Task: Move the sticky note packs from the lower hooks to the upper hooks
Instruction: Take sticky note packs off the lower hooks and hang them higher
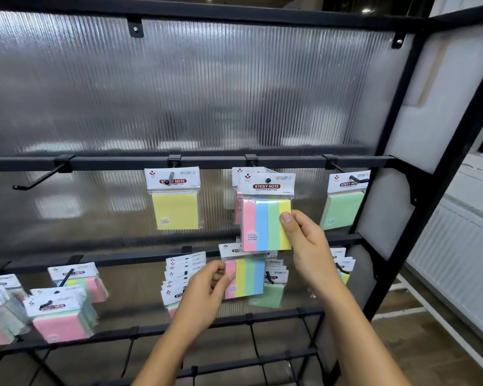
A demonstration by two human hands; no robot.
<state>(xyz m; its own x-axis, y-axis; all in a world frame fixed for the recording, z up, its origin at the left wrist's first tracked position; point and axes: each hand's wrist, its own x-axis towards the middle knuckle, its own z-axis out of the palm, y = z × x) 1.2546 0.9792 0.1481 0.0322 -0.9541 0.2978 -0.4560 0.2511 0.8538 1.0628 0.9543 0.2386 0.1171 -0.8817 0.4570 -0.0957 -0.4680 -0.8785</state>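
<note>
At the upper rail (pixel 123 162), pinching a striped pack (pixel 267 224) with right hand (pixel 307 240), gripping a lower pack (pixel 247 277) with left hand (pixel 207 291)

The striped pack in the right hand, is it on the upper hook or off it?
On. The hook tip pokes through the hole in the striped pack, while the right hand pinches its edge.

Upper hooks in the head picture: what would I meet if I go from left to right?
Bare hook → yellow pack → striped pack, which the right hand holds → green pack.
</note>
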